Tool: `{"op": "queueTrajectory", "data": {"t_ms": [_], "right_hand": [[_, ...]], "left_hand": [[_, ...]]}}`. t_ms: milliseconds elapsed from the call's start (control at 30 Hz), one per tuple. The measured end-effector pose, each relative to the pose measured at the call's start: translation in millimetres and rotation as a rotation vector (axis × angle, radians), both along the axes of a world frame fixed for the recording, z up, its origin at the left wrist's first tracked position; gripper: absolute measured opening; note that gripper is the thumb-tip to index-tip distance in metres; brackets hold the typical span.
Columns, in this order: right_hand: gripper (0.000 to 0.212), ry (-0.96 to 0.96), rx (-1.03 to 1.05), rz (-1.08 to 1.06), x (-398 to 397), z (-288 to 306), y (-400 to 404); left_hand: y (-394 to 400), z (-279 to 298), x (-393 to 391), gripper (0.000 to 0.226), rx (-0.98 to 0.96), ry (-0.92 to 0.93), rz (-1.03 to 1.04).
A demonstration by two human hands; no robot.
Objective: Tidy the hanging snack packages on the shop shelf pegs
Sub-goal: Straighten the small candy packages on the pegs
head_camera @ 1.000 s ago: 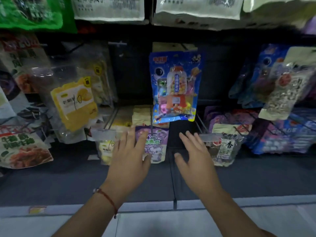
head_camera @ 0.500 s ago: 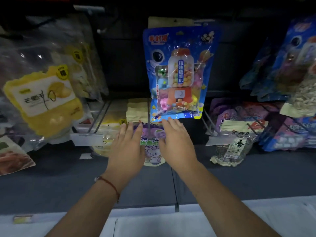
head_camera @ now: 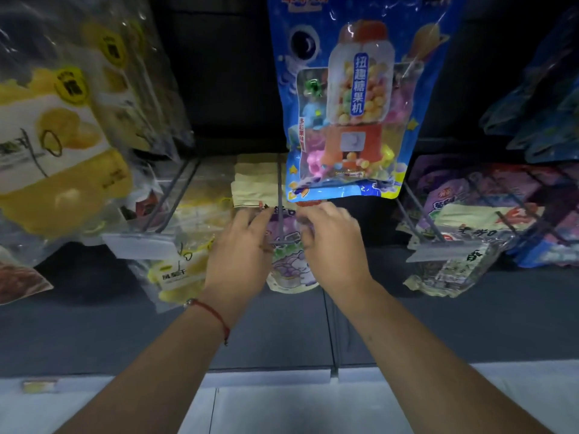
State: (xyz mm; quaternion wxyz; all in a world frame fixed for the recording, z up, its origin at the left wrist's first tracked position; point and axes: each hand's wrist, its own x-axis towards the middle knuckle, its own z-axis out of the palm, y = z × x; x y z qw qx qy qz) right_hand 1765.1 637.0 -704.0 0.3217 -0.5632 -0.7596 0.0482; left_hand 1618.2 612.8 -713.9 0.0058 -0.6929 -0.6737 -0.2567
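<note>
In the head view, both hands met at the centre of the frame on a purple pouch (head_camera: 289, 264) hanging from a grey peg (head_camera: 279, 202). The left hand (head_camera: 239, 249) had its fingers curled over the pouch's left upper edge, and the right hand (head_camera: 335, 242) pinched its right upper corner with bent fingers; how firmly either held it I cannot tell. A red cord (head_camera: 216, 317) circled the left wrist. Directly above the hands hung a blue candy bag (head_camera: 354, 98), its lower edge just over the right knuckles. Yellow bags (head_camera: 56, 142) filled the upper left, a clear packet (head_camera: 454, 264) hung at right, and a dark shelf (head_camera: 94, 333) ran across below.
</note>
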Motion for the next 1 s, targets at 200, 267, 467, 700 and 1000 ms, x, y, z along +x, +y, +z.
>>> {"op": "queueTrajectory", "data": {"t_ms": [200,267,467,700,1000], "right_hand": [[0.028,0.032,-0.07,0.031,6,-3,-4],[0.023,0.05,-0.097,0.039,8,-4,-7],[0.022,0.093,-0.132,0.065,15,0,-23],[0.022,0.068,-0.177,0.134,31,13,-63],[0.024,-0.04,-0.22,0.137,122,53,-140]], "left_hand": [[-2,0,-2,0.037,0.112,-0.012,-0.002],[-4,1,-3,0.028,0.1,-0.012,-0.002],[-25,16,-3,0.023,0.074,-0.015,-0.028],[-63,26,-3,0.016,-0.08,-0.142,-0.046],[-126,51,67,0.014,-0.189,-0.404,-0.245]]}}
